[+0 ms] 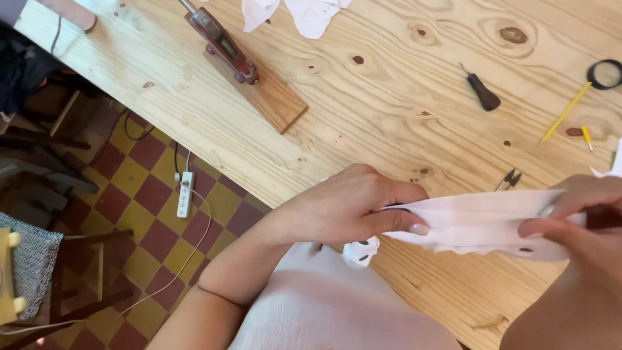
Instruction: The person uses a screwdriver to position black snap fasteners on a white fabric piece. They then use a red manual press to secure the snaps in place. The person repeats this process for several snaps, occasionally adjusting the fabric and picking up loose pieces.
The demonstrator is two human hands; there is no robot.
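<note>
Cloth point(483, 223) is what I have between my hands, a pale pink strip pulled out sideways just above the near edge of the wooden table point(363, 129). It is folded along its length, so a smooth fold runs across the top and a rougher, slightly wavy edge hangs below. Small dark spots show on it near my right hand and on the bit that droops under my left. My left hand point(350, 207) is closed on the left end, thumb on top and fingertips pressed underneath, pinching the layers together. My right hand point(576, 217) is closed on the other end, with the thumb and forefinger clamped over the cloth, and the stretch between my hands is held fairly taut. The pink fabric over my lap is the same colour as the strip. Behind the strip, small snips point(508, 179) lie on the table just past it. Farther off lie a dark-handled awl point(481, 89), a yellow pencil point(565, 113) and a black ring point(606, 73). A wooden board with a reddish metal tool point(223, 42) on it sits well away to the left, and more pale cloth pieces point(295, 13) lie at the far edge.
</note>
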